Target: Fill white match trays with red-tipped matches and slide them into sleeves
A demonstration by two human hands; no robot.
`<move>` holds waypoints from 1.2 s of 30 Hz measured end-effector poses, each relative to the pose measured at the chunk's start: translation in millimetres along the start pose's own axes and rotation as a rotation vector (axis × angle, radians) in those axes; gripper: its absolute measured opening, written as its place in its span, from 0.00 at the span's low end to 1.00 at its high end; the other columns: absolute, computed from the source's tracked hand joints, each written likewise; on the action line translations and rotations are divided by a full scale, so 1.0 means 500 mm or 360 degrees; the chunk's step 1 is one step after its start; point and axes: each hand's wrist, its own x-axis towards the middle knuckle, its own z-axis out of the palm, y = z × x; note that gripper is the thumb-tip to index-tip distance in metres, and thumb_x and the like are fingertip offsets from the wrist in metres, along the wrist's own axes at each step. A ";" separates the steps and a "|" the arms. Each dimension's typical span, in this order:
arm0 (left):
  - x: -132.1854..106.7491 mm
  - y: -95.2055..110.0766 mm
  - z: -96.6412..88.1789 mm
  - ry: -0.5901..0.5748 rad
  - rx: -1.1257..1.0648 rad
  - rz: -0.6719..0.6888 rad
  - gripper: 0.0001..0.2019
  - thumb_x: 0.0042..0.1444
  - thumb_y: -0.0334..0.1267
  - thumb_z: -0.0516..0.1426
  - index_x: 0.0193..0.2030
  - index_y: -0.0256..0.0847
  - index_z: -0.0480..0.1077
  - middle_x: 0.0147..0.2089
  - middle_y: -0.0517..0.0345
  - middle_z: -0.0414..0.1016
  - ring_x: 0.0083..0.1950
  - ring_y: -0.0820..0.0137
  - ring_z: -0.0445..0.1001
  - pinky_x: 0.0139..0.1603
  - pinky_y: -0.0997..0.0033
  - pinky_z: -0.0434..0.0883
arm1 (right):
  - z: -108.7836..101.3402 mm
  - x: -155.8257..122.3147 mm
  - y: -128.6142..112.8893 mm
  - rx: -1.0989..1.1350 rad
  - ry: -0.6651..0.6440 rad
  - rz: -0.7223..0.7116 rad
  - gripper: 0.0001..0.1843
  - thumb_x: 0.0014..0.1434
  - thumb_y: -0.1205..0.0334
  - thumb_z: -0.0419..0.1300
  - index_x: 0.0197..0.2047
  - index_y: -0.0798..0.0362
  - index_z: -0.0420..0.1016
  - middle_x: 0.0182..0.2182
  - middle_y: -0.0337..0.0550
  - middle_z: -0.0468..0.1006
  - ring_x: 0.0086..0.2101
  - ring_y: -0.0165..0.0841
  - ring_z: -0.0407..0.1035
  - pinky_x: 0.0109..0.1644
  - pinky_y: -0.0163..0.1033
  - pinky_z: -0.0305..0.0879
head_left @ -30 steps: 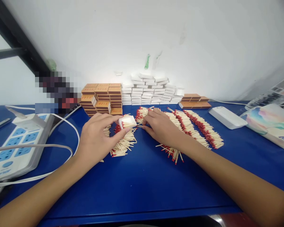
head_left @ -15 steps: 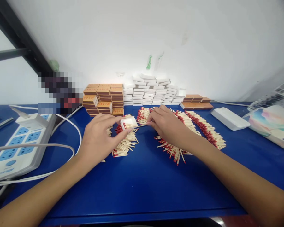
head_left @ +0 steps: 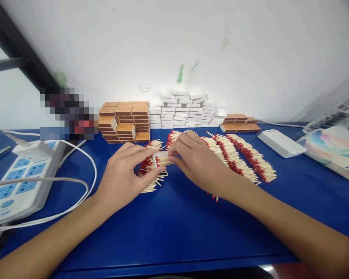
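Note:
Between thumb and fingers, my left hand (head_left: 130,166) grips a small white matchbox tray (head_left: 162,154) just above the blue table. Red-tipped matches (head_left: 163,161) lie inside the tray, their heads toward its left end. My right hand (head_left: 196,157) is at the tray's right end, thumb and fingers pinched on the pale ends of matches there; how many it pinches is hidden. Below the tray spreads a loose pile of matches (head_left: 152,185). More rows of matches (head_left: 250,159) stretch out behind and right of my right hand, which covers part of them.
Along the wall stand stacked orange-brown matchboxes (head_left: 123,122), a heap of white trays (head_left: 182,110) and a lower matchbox stack (head_left: 240,123). A power strip (head_left: 26,174) with looping white cables (head_left: 95,174) occupies the left. At right lie a white block-shaped device (head_left: 282,143) and a patterned packet (head_left: 334,151).
My right hand has moved left to the tray, bringing matches into it. More matches show in the tray now. My left hand keeps its grip, nearly in place.

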 end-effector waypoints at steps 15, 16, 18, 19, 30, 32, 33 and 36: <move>0.010 -0.014 -0.007 0.0110 0.0133 -0.0353 0.14 0.58 0.50 0.68 0.47 0.47 0.81 0.42 0.59 0.84 0.44 0.63 0.79 0.48 0.62 0.73 | 0.059 -0.003 0.075 -0.0017 -0.0113 0.0147 0.05 0.69 0.64 0.61 0.41 0.54 0.77 0.40 0.51 0.76 0.44 0.43 0.65 0.51 0.47 0.63; 0.011 -0.013 -0.007 0.0102 0.0130 -0.0344 0.14 0.58 0.49 0.68 0.48 0.47 0.81 0.43 0.60 0.84 0.45 0.63 0.79 0.48 0.63 0.73 | 0.064 -0.002 0.074 -0.0028 -0.0134 0.0153 0.05 0.69 0.64 0.61 0.40 0.55 0.77 0.40 0.51 0.76 0.44 0.43 0.65 0.52 0.47 0.63; 0.011 -0.011 -0.007 0.0097 0.0135 -0.0329 0.15 0.58 0.49 0.69 0.48 0.45 0.81 0.43 0.60 0.84 0.45 0.63 0.79 0.49 0.63 0.73 | 0.071 0.002 0.074 -0.0077 -0.0170 0.0175 0.07 0.69 0.63 0.61 0.38 0.55 0.77 0.38 0.51 0.76 0.44 0.43 0.66 0.53 0.47 0.62; 0.011 -0.011 -0.007 0.0103 0.0141 -0.0322 0.15 0.58 0.49 0.69 0.48 0.45 0.81 0.42 0.60 0.84 0.45 0.64 0.79 0.49 0.63 0.73 | 0.075 0.004 0.074 -0.0111 -0.0178 0.0190 0.08 0.69 0.63 0.61 0.38 0.56 0.77 0.38 0.51 0.76 0.44 0.43 0.66 0.53 0.47 0.62; 0.011 -0.003 -0.009 0.0120 0.0137 -0.0201 0.15 0.61 0.48 0.67 0.50 0.44 0.81 0.43 0.58 0.84 0.44 0.65 0.78 0.48 0.64 0.73 | 0.096 0.012 0.084 -0.0279 -0.0012 0.0205 0.09 0.69 0.67 0.58 0.39 0.56 0.79 0.37 0.51 0.77 0.43 0.44 0.64 0.48 0.47 0.59; 0.012 -0.003 -0.009 0.0122 0.0145 -0.0210 0.15 0.60 0.48 0.67 0.49 0.44 0.81 0.44 0.58 0.84 0.45 0.64 0.78 0.49 0.64 0.73 | 0.094 0.011 0.085 -0.0280 -0.0007 0.0198 0.11 0.70 0.67 0.57 0.38 0.56 0.80 0.37 0.51 0.77 0.42 0.43 0.64 0.48 0.47 0.58; 0.012 -0.003 -0.008 0.0123 0.0151 -0.0216 0.15 0.60 0.48 0.68 0.49 0.44 0.81 0.43 0.58 0.84 0.45 0.64 0.78 0.49 0.64 0.73 | 0.093 0.011 0.086 -0.0282 -0.0006 0.0198 0.11 0.70 0.67 0.57 0.38 0.56 0.80 0.37 0.51 0.77 0.42 0.43 0.63 0.48 0.47 0.58; 0.011 -0.005 -0.006 0.0118 0.0166 -0.0226 0.15 0.59 0.48 0.68 0.49 0.43 0.81 0.43 0.58 0.84 0.44 0.65 0.78 0.49 0.65 0.73 | 0.091 0.011 0.084 -0.0265 -0.0030 0.0187 0.11 0.70 0.67 0.58 0.37 0.57 0.80 0.36 0.51 0.77 0.42 0.43 0.63 0.48 0.47 0.59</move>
